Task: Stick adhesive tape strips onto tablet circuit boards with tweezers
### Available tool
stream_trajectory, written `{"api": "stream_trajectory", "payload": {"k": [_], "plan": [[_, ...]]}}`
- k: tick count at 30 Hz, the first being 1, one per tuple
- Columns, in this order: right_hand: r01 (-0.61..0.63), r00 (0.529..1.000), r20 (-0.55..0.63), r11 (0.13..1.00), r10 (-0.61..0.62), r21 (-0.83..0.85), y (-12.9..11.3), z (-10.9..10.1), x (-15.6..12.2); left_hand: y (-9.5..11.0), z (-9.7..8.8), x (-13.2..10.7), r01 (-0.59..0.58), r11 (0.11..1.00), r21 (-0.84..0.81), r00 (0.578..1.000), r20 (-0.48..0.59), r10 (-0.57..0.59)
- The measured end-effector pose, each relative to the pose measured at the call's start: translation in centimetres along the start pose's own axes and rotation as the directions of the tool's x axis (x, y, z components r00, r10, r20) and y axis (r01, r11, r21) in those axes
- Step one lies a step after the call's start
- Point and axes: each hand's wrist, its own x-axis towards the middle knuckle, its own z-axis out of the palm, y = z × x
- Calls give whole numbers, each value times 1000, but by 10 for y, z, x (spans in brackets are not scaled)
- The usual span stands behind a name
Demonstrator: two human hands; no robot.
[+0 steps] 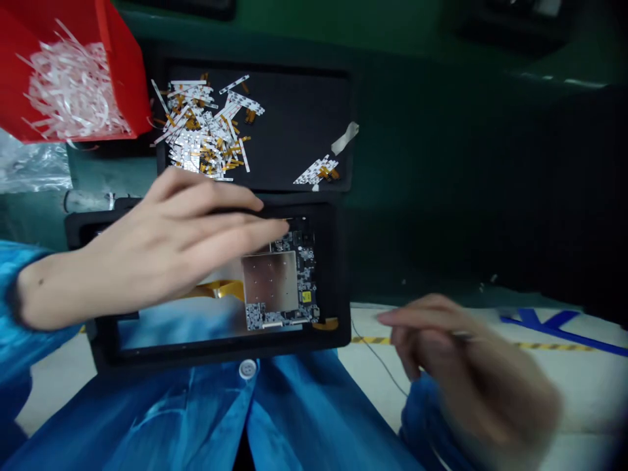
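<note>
Okay, we've got our left hand stretched over a circuit board lying in a black tablet frame, fingers close together, and we can't tell if it's gripping anything; our right hand is a blur beside the frame, grip unclear too; flex strips heap on a black tray above.

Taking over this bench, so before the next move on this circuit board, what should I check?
Left hand touching circuit board: cannot tell.
Circuit board lying inside black tray: ok.
Amber flex ribbon reaching the board's edge: ok; whether it is seated: cannot tell.
Right hand away from the board: ok.
Item in right hand: cannot tell, blurred.
Flex strips within upper black tray: ok.
</note>
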Motion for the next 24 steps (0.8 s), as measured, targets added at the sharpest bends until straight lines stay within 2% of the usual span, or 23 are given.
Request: {"api": "stream_trajectory", "payload": {"k": [3, 5, 10, 12, 14, 17, 19, 21, 24], "plan": [[72, 997, 44, 957, -62, -280, -14, 16, -24, -4, -4, 13, 88, 995, -37, 993, -79, -91], [116, 992, 6, 918, -123, -380, -20, 28, -33, 3, -2, 22, 56, 997, -59, 995, -79, -61], [143, 971, -78, 808, -226, -571, -22, 47, -38, 29, 15, 34, -52, 959, -278, 997, 39, 66], [140, 961, -116, 799, -253, -584, -19, 52, -37, 37, 23, 35, -79, 962, -263, 996, 21, 87], [117, 949, -185, 831, -254, -544, -16, 57, -36, 42, 30, 36, -104, 968, -229, 994, 6, 108], [29, 943, -301, 935, -142, -353, -13, 66, -33, 45, 35, 37, -111, 974, -200, 994, -32, 107], [5, 937, -340, 973, -84, -229, -11, 72, -31, 44, 34, 38, -96, 967, -238, 995, -38, 89], [57, 929, -346, 975, -131, -216, -9, 75, -30, 38, 28, 38, -71, 944, -322, 997, 5, 77], [210, 891, -305, 900, -337, -382, -4, 75, -27, 28, 15, 36, 0, 919, -394, 998, 54, 23]]}}
